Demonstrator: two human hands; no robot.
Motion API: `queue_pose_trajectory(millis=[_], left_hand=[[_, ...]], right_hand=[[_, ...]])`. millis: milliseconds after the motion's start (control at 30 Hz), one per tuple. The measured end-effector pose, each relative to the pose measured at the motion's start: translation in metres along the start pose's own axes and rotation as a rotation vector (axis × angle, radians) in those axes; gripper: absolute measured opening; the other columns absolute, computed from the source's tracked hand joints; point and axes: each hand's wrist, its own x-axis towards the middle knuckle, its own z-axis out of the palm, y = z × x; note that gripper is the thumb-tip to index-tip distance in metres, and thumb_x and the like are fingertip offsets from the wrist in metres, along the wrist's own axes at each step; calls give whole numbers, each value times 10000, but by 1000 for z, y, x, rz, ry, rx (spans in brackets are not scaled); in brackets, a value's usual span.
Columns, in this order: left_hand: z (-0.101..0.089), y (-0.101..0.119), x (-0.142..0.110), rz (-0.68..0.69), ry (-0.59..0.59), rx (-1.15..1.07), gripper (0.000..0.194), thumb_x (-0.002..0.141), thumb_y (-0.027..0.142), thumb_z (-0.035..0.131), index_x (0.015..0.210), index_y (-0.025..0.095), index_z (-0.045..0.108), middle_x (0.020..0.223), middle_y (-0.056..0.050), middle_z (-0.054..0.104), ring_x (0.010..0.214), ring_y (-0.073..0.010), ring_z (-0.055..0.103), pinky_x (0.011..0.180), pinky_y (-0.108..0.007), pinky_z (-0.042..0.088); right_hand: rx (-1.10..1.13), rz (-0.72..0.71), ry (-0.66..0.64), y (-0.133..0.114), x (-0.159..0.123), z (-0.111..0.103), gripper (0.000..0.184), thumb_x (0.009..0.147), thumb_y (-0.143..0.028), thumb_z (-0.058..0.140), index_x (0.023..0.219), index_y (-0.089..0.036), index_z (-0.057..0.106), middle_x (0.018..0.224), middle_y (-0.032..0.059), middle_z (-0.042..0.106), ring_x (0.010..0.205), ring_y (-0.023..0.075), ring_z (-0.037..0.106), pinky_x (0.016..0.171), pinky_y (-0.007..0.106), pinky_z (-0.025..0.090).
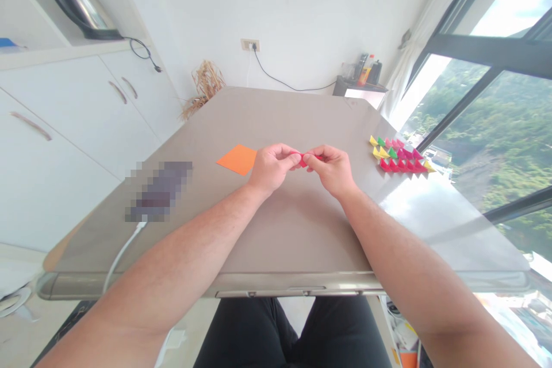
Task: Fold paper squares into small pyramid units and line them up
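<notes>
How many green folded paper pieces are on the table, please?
2. One green piece is in the back row, right of a yellow piece; the other green piece is in the middle row, between a yellow one and a magenta one. Overlaps may hide more.

The left hand [272, 168] and right hand [334, 169] cover most of the red paper [303, 160], so its shape cannot be made out. The left hand also hides one corner of the orange sheet [237, 160]. Near the counter's [284, 230] left edge, a dark thing [159, 192] is blurred into blocks; its white cable [123, 250] slips behind the left forearm [202, 241] at the front edge. Both this and the right forearm [401, 247] are cut off below, as are the legs [245, 333]. By the right edge, the folded papers' [402, 165] creases are too small to tell. Beyond the far left corner, the counter masks the dried plant's [207, 81] foot.
</notes>
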Motion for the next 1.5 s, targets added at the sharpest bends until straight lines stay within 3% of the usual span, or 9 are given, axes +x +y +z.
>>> queue_pose_trajectory(millis=[600, 1000, 1300, 1500], left_hand=[[-1, 1, 1, 36, 1, 20, 113, 762, 273, 743, 713, 185, 692, 685, -22, 719, 673, -152, 645, 635, -289, 494], [0, 2, 0, -35, -49, 52, 124, 755, 301, 745, 720, 184, 726, 685, -40, 729, 649, -162, 643, 590, -290, 461], [-5, 1, 5, -39, 40, 56, 135, 754, 294, 738, 712, 171, 702, 646, -29, 708, 634, -146, 641, 581, -265, 437], [-6, -1, 5, -60, -33, 34, 164, 726, 300, 780, 788, 175, 693, 729, -42, 736, 690, -154, 649, 589, -263, 455]], right_hand=[[-59, -44, 10, -3, -4, 4, 103, 763, -307, 704, 697, -227, 699, 692, 2, 690, 688, 163, 624, 631, 303, 481], [-161, -28, 46, -3, -5, 3, 129, 759, -308, 705, 679, -207, 689, 667, 5, 691, 616, 143, 571, 565, 282, 425], [-115, 10, 57, 2, -1, 0, 192, 755, -384, 752, 770, -195, 781, 709, 25, 725, 645, 146, 588, 596, 281, 445], [-131, 41, 71, 4, 3, -6, 208, 741, -408, 772, 728, -201, 790, 655, 15, 679, 625, 140, 547, 569, 276, 408]])
